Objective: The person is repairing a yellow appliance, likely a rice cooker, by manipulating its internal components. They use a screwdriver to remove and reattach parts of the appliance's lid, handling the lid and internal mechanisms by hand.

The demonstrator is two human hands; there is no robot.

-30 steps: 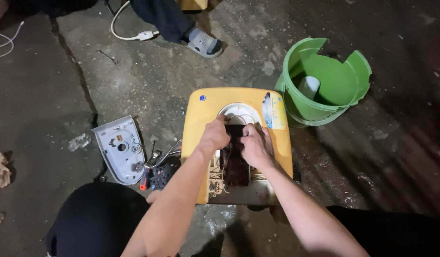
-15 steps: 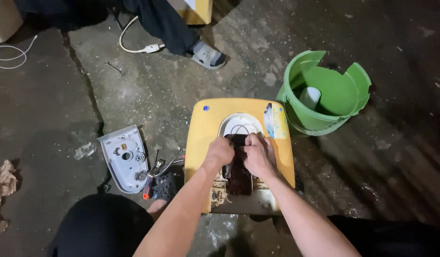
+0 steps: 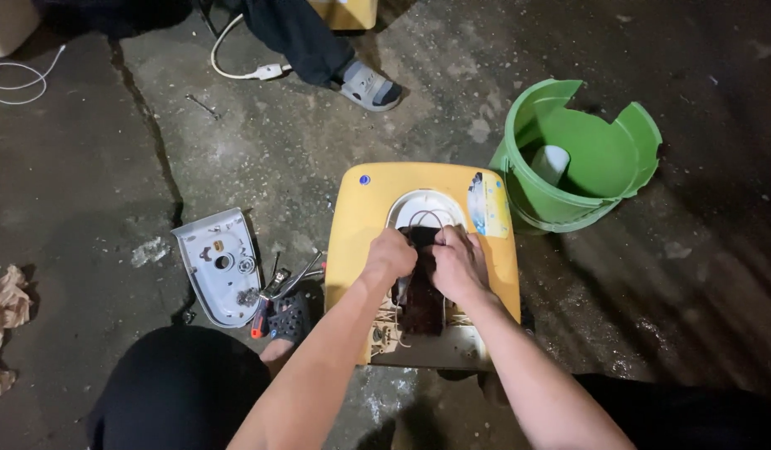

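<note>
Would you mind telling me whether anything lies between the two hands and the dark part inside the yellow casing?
Nothing visible does: the left hand and right hand both rest on the dark part inside the yellow casing.

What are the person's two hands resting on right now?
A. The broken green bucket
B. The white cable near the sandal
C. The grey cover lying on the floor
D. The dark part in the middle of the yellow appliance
D. Both the left hand and the right hand sit on the dark part in the opened yellow appliance; the green bucket and the grey cover lie untouched to either side.
</note>
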